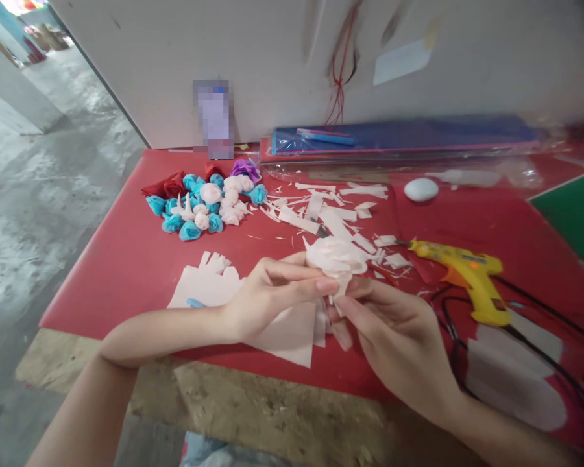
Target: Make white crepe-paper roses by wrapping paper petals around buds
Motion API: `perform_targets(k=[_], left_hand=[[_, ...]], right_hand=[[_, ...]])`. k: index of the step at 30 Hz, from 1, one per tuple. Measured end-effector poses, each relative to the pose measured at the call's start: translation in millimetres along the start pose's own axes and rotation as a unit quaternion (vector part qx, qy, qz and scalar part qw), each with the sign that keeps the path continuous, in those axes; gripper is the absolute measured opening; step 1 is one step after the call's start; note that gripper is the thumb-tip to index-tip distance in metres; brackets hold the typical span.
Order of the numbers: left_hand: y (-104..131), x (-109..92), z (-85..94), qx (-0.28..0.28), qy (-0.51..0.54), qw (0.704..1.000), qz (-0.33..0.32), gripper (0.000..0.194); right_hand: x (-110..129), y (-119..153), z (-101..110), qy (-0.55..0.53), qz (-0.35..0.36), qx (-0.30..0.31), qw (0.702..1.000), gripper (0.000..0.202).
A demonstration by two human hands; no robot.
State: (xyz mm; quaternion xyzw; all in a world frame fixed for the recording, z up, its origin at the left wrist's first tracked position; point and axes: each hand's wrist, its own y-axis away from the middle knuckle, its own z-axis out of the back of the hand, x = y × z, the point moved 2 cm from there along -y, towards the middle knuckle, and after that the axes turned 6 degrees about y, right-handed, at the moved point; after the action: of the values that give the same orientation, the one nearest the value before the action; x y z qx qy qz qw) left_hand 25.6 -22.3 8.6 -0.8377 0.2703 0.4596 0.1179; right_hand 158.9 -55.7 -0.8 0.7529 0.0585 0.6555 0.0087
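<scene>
the pale pink paper flower [337, 257] is held just above the near part of the red table [126, 259], pinched from both sides at its base; its stem end is hidden behind the fingertips, so how the bottom is finished cannot be made out. the left hand [267, 295] reaches in from the left with the wrist bent, its thumb and forefinger pressed together on the flower's lower left edge. the right hand [394, 337] comes up from the lower right, palm turned upward, fingers closed on the same base from the other side. under the hands lie flat pale pink paper sheets [282, 334], partly covered by the left hand, with a scalloped cut piece [214, 263] just beyond them. a yellow glue gun [470, 275] rests to the right of the flower, its black cord [448, 324] looping toward the table edge. white paper scraps [335, 217] are strewn behind the flower, and farther left sits a heap of finished blue, white, red and purple paper flowers [207, 198]. a white egg-shaped object [421, 189] lies near the blurred stack of coloured sheets [403, 137] at the wall.
</scene>
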Motion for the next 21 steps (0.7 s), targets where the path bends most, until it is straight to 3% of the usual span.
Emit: perform_targets(k=[5,12,18,21], left_hand=[[1,0,3.1,0.001,-0.031,0.999,-0.009,0.019],[2,2,4.5,-0.023,-0.044,0.999,0.004,0.016],[-2,0,0.1,-0.030,0.019,0.999,0.016,0.012],[-2,0,-0.4,-0.030,0.046,0.998,0.015,0.010]], right_hand=[[4,3,1,0.054,0.050,0.023,0.997,0.006],[21,3,-3,0.222,0.131,-0.016,0.966,0.011],[22,2,-1,0.242,0.162,-0.026,0.956,0.016],[19,1,-1,0.232,0.138,-0.043,0.962,0.015]])
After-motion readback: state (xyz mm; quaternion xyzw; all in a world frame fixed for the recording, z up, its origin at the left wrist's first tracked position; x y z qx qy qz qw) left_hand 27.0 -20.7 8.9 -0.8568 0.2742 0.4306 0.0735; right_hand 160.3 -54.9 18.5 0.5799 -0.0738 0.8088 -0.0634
